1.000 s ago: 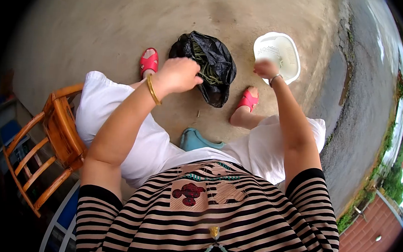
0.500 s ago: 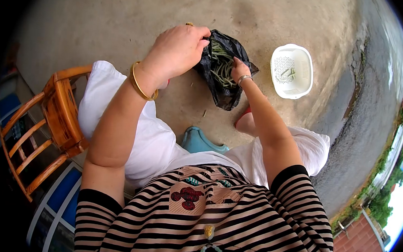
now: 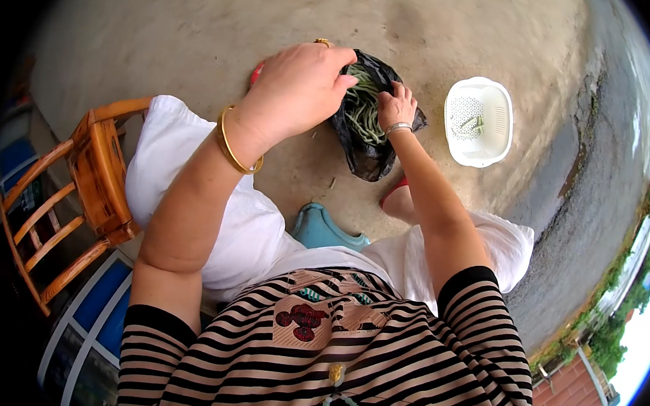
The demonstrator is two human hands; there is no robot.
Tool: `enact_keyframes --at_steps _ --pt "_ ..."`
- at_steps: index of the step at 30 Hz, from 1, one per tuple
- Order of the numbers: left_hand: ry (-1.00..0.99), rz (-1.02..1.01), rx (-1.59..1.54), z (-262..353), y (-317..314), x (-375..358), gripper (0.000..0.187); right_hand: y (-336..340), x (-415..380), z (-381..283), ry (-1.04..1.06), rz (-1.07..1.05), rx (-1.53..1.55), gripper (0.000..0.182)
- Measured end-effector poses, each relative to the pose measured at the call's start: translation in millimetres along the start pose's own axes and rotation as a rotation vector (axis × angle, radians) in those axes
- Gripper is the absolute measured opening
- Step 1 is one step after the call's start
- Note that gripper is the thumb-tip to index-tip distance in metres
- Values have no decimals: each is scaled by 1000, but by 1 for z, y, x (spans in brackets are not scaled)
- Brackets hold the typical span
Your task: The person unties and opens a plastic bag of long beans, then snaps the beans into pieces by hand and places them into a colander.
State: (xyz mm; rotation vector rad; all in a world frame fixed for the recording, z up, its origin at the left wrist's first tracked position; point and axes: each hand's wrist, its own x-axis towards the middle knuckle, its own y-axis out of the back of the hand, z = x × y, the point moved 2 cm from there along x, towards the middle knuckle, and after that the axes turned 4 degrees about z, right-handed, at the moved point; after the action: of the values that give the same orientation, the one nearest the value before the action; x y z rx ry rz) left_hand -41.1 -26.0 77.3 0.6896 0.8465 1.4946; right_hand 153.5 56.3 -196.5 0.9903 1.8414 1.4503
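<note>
A black plastic bag (image 3: 372, 163) stands on the concrete between my feet, its mouth spread wide. Inside lies a heap of long green beans (image 3: 364, 112). My left hand (image 3: 302, 82), with a gold bangle at the wrist, is closed on the bag's upper left rim. At the opposite rim is my right hand (image 3: 396, 107), wearing a silver bracelet; its fingers curl over the plastic and the thumb lies toward the beans. To the right of the bag sits a white plastic basket (image 3: 501, 143) with small holes, holding a few green bean pieces (image 3: 478, 126).
A wooden chair (image 3: 103, 182) stands at my left, with a blue-panelled metal-framed object (image 3: 95, 315) beside it. Below me, between my white-trousered legs, is a light blue plastic thing (image 3: 323, 227). Wet asphalt (image 3: 586, 197) borders the concrete on the right.
My right hand has come up out of the beans to the bag's right rim. My left hand and the bag appear shifted slightly right, as does the basket, as the view moves a little.
</note>
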Motion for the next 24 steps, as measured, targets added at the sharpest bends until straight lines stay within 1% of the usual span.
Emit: enact_keyframes --at_steps 1,4,5,8,9,12,13,16,17,20,23,24 --pt "-7 4 -2 1 0 0 23 -12 0 0 24 -17 -107 21" --pt "0 31 -10 -3 -2 1 23 -18 4 -3 21 -17 -209 22" --pt "9 25 -5 -2 -1 1 23 -19 7 -4 48 -63 -230 22" --pt "26 9 -2 2 3 3 24 -31 10 3 33 25 -201 21" --pt "29 9 -1 2 4 2 24 -28 11 3 16 1 -194 21" --pt "24 9 -6 1 4 1 25 -26 13 1 4 -59 -294 20" --pt "20 9 -10 1 4 1 25 -29 13 0 -16 -116 -310 21" --pt "32 -2 1 0 4 1 25 -32 11 -8 -85 -165 -354 25" --pt "39 -8 1 0 4 1 25 -39 9 -7 -81 -132 -410 25" --pt "47 -22 7 0 4 1 25 -49 8 -2 -127 -150 -345 24" --pt "33 -23 11 1 5 -3 25 -24 5 1 -9 -198 -294 22" --pt "28 -25 9 3 6 -3 25 -19 1 6 -81 -223 -186 22"
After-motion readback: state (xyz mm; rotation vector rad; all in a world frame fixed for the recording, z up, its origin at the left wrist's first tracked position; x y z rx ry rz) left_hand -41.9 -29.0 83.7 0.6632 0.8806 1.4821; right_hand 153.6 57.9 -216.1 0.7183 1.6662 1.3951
